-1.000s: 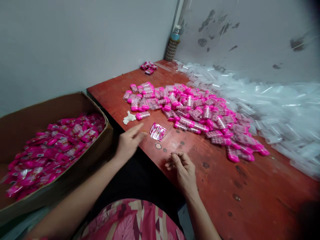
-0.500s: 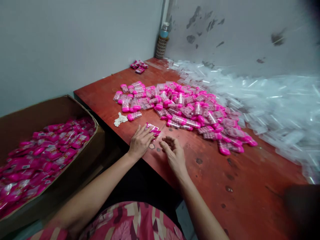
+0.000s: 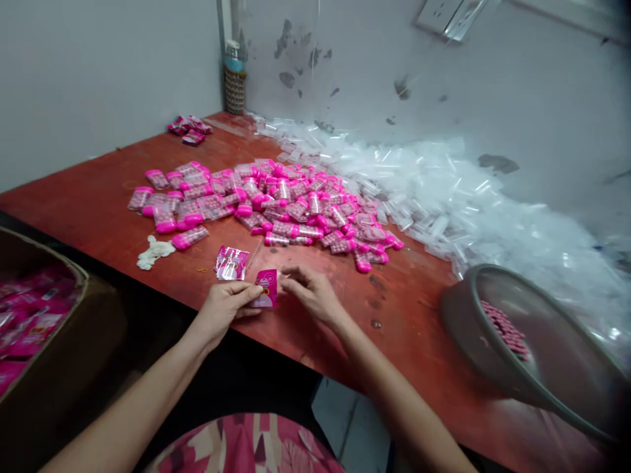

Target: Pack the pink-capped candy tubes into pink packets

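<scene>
My left hand [image 3: 224, 309] pinches a flat pink printed packet [image 3: 267, 289] between thumb and fingers, above the table's front edge. My right hand [image 3: 313, 292] is just to the right of that packet, fingers loosely bent and apart, holding nothing that I can see. Beyond my left hand, more flat pink packets [image 3: 231, 263] with shiny edges lie on the red table [image 3: 335, 335]. Farther back is a heap of clear, pink-capped containers [image 3: 296, 203] filled with small round pieces.
Clear empty plastic containers [image 3: 444, 190] are piled along the wall. At right stands a grey basin [image 3: 458, 309] with pink pieces inside. A cardboard box [image 3: 81, 295] of filled pink packs is at lower left. A white crumpled lump [image 3: 154, 253] and filled pink packs [image 3: 190, 128] lie on the table.
The view has swung right, bringing the basin into sight. My left hand, earlier flat over the pink packets on the table, now holds one up; my right hand stays close by.
</scene>
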`<state>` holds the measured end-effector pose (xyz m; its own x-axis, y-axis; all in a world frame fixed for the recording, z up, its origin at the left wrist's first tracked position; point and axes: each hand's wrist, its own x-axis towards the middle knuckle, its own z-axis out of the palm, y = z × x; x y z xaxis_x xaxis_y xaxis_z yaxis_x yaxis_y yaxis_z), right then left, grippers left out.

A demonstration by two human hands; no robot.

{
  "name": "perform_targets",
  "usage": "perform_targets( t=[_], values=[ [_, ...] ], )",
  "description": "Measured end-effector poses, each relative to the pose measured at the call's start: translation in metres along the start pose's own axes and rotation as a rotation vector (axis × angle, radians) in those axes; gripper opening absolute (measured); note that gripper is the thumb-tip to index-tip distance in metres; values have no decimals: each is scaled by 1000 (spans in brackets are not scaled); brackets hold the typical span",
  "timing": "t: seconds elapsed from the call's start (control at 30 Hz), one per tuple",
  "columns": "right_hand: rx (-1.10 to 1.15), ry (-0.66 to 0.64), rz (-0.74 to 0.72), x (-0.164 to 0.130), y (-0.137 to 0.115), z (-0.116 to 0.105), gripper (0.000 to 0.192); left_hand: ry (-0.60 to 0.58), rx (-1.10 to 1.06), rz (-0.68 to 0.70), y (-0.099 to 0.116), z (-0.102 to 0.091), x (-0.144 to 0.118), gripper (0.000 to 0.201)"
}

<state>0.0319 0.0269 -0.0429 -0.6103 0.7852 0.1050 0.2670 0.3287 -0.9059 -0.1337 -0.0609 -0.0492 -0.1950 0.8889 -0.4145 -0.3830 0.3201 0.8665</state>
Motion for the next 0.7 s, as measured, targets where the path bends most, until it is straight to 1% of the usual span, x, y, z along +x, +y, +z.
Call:
perform_targets(
  t=[0.03, 0.1, 0.17, 0.2, 0.27, 0.33, 0.4, 0.47, 0.53, 0.6, 0.7],
  values=[
    [-179, 18, -46, -2, 4, -18, 17, -1, -35, -23, 0, 2, -1, 21],
    [-556, 92, -135, -4, 15, -61, 21, -2, -123, -67, -1, 6, -3, 16],
    [-958, 72, -195, -4, 30, -106, 32, -9, -221, -103, -2, 9, -5, 13],
    [-1113, 10, -221, -3, 38, -127, 35, -6, -265, -116, -2, 10, -6, 11],
    [-1321, -145, -279, -2, 54, -161, 41, 12, -349, -137, -3, 13, -6, 8],
    [-1418, -268, -338, -1, 67, -181, 43, 17, -431, -152, -3, 14, -6, 6],
    [-1452, -326, -382, 2, 74, -187, 44, 7, -499, -157, -3, 16, -7, 6],
    [-1440, -333, -417, 5, 76, -182, 43, -6, -537, -160, -4, 17, -7, 5],
    [-1382, -339, -448, 9, 73, -170, 36, -3, -549, -163, -5, 18, -7, 5],
    [-1301, -353, -446, 11, 67, -153, 31, 11, -543, -162, -6, 19, -7, 6],
    [-1259, -353, -358, 8, 58, -129, 31, 76, -519, -153, -7, 20, -7, 7]
  ],
)
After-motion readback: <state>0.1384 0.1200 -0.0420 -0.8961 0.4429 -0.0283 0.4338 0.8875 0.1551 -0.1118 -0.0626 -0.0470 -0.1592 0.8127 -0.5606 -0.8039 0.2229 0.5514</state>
